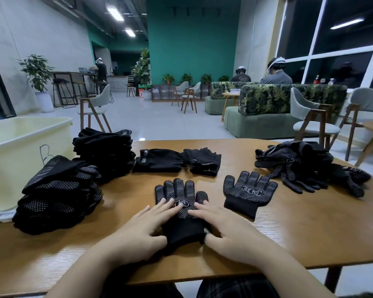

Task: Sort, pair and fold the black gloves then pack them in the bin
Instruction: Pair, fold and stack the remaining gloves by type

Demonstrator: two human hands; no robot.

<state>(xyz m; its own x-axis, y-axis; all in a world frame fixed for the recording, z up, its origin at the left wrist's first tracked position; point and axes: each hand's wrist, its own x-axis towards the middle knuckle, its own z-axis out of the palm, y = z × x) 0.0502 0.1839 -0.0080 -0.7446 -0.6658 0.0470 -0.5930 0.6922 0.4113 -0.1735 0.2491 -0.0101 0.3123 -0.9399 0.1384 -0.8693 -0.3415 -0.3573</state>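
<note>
One dotted glove (pixel 181 203) lies palm-up and flat on the counter (pixel 299 229), directly in front of the person, cuff toward the body and glove tips pointing away. It is pressed down by both hands: the left hand (pixel 138 231) rests on its left edge and the right hand (pixel 226 229) on its right edge, fingers (pixel 170 208) spread flat over the palm print, nothing clenched or pinched. A second dotted glove (pixel 249 191) lies just beside it to the right, apart from it and also palm-up. The step in hand is judged to be pairing: the first glove is being smoothed. The next move calls for the second glove to be lifted and laid squarely on the first before folding. Folded stacks (pixel 58 194) stand to the left near the pale bin (pixel 28 134); an unsorted heap (pixel 306 166) remains at the right.
</note>
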